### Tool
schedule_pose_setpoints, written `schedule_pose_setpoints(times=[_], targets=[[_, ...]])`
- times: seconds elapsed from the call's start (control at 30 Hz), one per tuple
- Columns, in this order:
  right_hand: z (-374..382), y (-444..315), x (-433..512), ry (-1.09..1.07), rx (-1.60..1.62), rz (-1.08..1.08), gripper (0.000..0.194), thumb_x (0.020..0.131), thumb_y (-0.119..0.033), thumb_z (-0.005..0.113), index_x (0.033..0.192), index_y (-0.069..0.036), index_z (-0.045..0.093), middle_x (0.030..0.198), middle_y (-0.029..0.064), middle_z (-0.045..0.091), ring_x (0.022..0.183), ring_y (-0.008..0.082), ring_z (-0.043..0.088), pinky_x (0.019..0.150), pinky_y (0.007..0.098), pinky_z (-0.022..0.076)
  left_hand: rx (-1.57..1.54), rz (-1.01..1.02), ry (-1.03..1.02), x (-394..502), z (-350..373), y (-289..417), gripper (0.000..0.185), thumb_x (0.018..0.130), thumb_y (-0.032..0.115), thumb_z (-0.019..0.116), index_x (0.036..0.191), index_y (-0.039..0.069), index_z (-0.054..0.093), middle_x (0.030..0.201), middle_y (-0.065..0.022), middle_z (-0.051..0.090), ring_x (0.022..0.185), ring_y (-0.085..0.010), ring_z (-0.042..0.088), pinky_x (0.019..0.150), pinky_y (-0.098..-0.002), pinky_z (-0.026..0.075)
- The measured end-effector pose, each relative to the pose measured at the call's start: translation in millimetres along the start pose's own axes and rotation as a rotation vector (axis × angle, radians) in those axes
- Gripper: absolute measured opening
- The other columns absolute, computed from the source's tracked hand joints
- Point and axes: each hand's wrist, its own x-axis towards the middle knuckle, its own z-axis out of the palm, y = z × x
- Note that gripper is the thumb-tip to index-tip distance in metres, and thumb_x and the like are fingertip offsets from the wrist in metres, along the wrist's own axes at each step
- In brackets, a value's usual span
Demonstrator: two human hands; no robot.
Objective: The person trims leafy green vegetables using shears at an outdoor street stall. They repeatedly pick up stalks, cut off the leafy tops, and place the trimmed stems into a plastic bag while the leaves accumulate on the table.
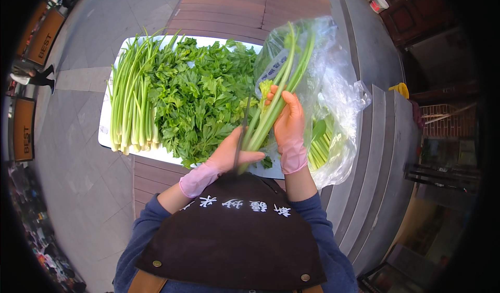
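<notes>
My left hand (229, 149), in a pinkish rubber glove, is around the lower end of a bunch of celery stalks (269, 117), its thumb across them. Higher up, my right hand (290, 117) grips the same bunch, which slants up and to the right. A thin dark strip (243, 125) crosses over my left hand beside the stalks; it is too blurred to tell what it is. Left of the hands lies a broad heap of leafy celery tops (207, 94), with trimmed pale-green stalks (131, 98) lined up at the far left of the white tabletop (104, 127).
A clear plastic bag (340, 86) with more celery stalks (322, 148) inside sits at the table's right end. Grey stone steps (375, 144) rise on the right. Paving (84, 137) spreads to the left, where a person (39, 76) walks near orange sign boards (24, 129).
</notes>
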Motion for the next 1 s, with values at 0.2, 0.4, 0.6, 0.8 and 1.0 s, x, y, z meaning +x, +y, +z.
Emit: schedule_pose_setpoints(times=[0.2, 0.4, 0.6, 0.8, 1.0], targets=[[-26, -21, -10, -0.451, -0.334, 0.134, 0.058, 0.085, 0.0, 0.046, 0.143, 0.0, 0.043, 0.135, 0.0185, 0.062, 0.117, 0.0277, 0.065, 0.098, 0.039, 0.0517, -0.119, -0.053, -0.027, -15, -31, 21, 0.061, 0.081, 0.026, 0.083, 0.129, -0.001, 0.058, 0.106, -0.0072, 0.067, 0.091, -0.0128, 0.063, 0.079, -0.0284, 0.051], [-14, -11, -27, -0.524, -0.531, 0.178, 0.063, 0.085, 0.002, 0.069, 0.144, -0.003, 0.046, 0.132, 0.0056, 0.065, 0.115, 0.0119, 0.058, 0.094, 0.0259, 0.0442, -0.224, -0.091, -0.267, -18, -59, 21, 0.053, 0.087, 0.033, 0.074, 0.124, -0.002, 0.059, 0.103, -0.0102, 0.071, 0.077, -0.014, 0.064, 0.067, -0.0275, 0.051], [-21, 11, -29, -0.597, -0.946, -0.023, 0.046, 0.088, -0.008, 0.075, 0.132, -0.007, 0.061, 0.118, 0.0046, 0.068, 0.103, 0.0137, 0.06, 0.085, 0.03, 0.047, -0.404, -0.086, -0.214, -24, -58, 18, 0.044, 0.091, 0.034, 0.069, 0.115, -0.003, 0.067, 0.089, -0.0081, 0.07, 0.072, -0.0142, 0.064, 0.064, -0.0274, 0.05], [-9, 0, -30, -0.898, -1.624, -0.477, 0.028, 0.092, -0.008, 0.067, 0.12, -0.003, 0.065, 0.109, 0.0148, 0.066, 0.102, 0.0321, 0.063, 0.087, 0.0404, 0.0522, -0.353, -0.074, -0.239, -25, -74, 10, 0.05, 0.088, 0.03, 0.069, 0.125, -0.003, 0.059, 0.103, -0.0111, 0.069, 0.076, -0.0164, 0.062, 0.064, -0.0279, 0.049], [-15, 11, -53, -0.666, -1.028, 0.246, 0.024, 0.098, -0.009, 0.057, 0.121, -0.003, 0.063, 0.094, 0.0153, 0.066, 0.087, 0.0333, 0.064, 0.08, 0.0394, 0.0532, -0.374, -0.022, -0.211, -39, -77, 15, 0.042, 0.088, 0.032, 0.072, 0.107, -0.006, 0.067, 0.081, -0.0099, 0.069, 0.069, -0.0147, 0.064, 0.062, -0.0271, 0.049]])
